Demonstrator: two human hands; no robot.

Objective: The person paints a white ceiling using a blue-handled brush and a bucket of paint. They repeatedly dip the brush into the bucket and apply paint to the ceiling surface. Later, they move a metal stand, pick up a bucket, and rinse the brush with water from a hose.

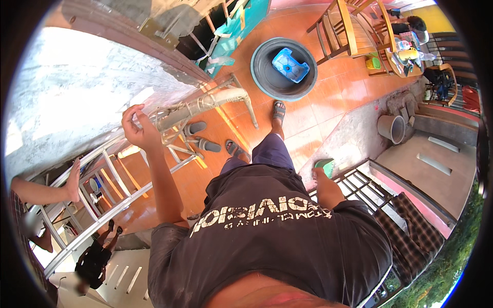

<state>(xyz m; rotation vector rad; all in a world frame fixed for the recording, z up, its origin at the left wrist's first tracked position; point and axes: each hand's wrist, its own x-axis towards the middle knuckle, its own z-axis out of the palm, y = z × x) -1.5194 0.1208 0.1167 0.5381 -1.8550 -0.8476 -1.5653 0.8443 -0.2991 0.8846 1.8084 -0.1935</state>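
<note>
My left hand (141, 128) is raised in front of the pale wall, its fingers loosely bent and slightly apart, with nothing visible in it. Beside it stands a bamboo-like bench (205, 107), its frame worn and pale. At my right side, my right hand (317, 174) is closed at a green plastic container (325, 166); the forearm foreshortens it, and the grip is partly hidden. On the floor ahead sits a round dark tub (259, 64) with a blue plastic basin (290, 65) inside.
A ladder-like metal frame (110, 172) stands left, near another person's arm (43, 191). Grey slippers (208, 145) lie by the bench. Wooden chairs (339, 31) and a cluttered table (408, 61) are far right. A grey bucket (391, 128) lies beyond a low wall (349, 146). A person in black (95, 262) is lower left.
</note>
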